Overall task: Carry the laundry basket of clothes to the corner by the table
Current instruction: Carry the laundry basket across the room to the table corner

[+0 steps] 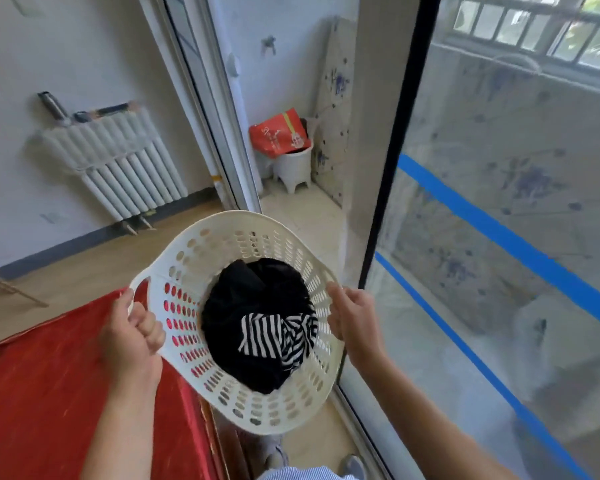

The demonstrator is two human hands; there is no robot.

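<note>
The left hand (130, 336) has its grip clamped on the laundry basket's (194, 265) left handle; the right hand (355, 315) is curled shut over the opposite rim. The white basket hangs tilted in the air — partly above the red-draped counter (39, 386), beside the glass door (499, 237) — holding black clothes (250, 299) and a striped garment (278, 334).
</note>
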